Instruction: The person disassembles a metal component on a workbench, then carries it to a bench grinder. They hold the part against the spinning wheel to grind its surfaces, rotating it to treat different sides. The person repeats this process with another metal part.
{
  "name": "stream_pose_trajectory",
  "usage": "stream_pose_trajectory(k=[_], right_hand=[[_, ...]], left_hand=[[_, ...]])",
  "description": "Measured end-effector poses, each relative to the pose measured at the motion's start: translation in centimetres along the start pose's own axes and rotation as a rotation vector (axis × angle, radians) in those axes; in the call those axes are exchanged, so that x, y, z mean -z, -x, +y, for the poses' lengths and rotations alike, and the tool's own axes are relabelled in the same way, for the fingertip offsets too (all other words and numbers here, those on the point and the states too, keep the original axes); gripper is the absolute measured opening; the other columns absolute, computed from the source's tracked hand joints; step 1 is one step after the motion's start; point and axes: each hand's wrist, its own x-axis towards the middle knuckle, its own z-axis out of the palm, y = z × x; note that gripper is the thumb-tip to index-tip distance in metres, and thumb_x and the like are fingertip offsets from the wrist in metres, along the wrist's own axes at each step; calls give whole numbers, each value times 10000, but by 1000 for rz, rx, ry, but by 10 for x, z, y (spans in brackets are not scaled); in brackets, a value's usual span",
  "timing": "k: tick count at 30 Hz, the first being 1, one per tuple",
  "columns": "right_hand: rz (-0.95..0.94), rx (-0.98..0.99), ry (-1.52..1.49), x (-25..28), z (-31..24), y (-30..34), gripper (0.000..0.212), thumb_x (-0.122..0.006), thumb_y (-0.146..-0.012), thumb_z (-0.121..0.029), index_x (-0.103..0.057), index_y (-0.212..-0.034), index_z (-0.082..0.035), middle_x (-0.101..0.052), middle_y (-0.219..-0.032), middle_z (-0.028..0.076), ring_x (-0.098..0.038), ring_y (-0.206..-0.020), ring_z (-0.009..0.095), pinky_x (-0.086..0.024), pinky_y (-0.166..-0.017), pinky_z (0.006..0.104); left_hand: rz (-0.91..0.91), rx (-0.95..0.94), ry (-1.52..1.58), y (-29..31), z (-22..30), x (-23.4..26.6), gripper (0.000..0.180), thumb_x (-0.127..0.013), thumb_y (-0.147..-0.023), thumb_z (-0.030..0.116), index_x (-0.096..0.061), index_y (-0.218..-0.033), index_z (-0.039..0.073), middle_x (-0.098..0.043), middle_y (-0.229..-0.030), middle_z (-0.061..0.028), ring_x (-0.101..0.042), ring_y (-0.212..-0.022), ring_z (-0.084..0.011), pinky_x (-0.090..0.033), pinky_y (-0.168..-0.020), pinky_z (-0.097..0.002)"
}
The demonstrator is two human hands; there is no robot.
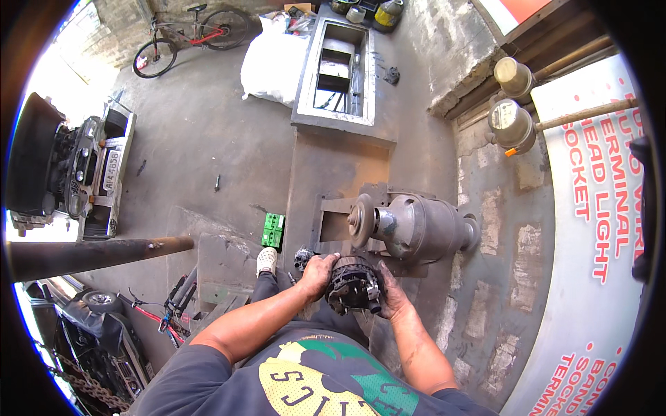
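Between both my hands is a dark, round alternator (352,286), held low in front of my shirt. My left hand (319,275) grips its left side, fingers wrapped against the casing. On the opposite side, my right hand (394,295) presses its palm and fingers along the edge; the fingertips are partly hidden. Just ahead stands a grey bench grinder (423,225), whose wheel (360,220) faces left, close to the alternator but apart from it. Beside my left hand lies a small dark metal part (302,258) that I cannot make out clearly.
A green car battery (273,230) rests on the floor by my shoe (266,261). Farther off are a metal-framed basin (300,104), a white sack (274,66) and a bicycle (194,35). A pipe (104,256) juts in from the left; meters (513,125) hang on the right wall.
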Motion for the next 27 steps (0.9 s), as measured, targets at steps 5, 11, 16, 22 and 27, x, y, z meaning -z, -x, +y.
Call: stream_pose_trajectory(k=[5, 11, 16, 22, 27], right_hand=[[-24, 21, -146, -4, 6, -2, 604, -565, -1059, -564, -635, -1434, -96, -721, -1365, 112, -693, -1236, 270, -554, -1095, 489], [44, 5, -133, -12, 2, -16, 528, -532, -1067, -526, -688, -1367, -120, -753, -1300, 79, -712, -1191, 257, -576, -1062, 489], [-3, 4, -172, -18, 0, -11, 503, -565, -1070, -490, -676, -1379, -108, -745, -1318, 83, -712, -1192, 256, -567, -1076, 466], [66, -2, -124, -16, -3, -16, 501, -537, -1070, -499, -694, -1352, -117, -757, -1289, 89, -724, -1166, 264, -589, -1037, 484], [29, -1, -110, -24, -9, -11, 478, -557, -1079, -477, -690, -1347, -104, -758, -1285, 80, -727, -1152, 238, -588, -1044, 453]], left_hand=[[3, 332, 327, -16, 14, -9, 332, -575, -1048, 273, -748, -1059, -10, -771, -957, -135, -738, -810, -248, -600, -758, -415], [25, 289, 323, -36, -2, -4, 316, -554, -1062, 265, -735, -1063, 6, -764, -934, -122, -729, -779, -248, -605, -745, -419], [29, 387, 344, -19, 30, -8, 395, -593, -1037, 306, -742, -1053, -59, -771, -946, -156, -727, -783, -252, -573, -761, -395], [40, 413, 307, -18, 34, -10, 368, -592, -1045, 341, -753, -1013, 12, -769, -901, -105, -716, -761, -224, -570, -741, -381], [51, 407, 331, -12, 41, -10, 386, -579, -1045, 326, -748, -1038, -20, -772, -930, -138, -725, -783, -245, -580, -771, -400]])
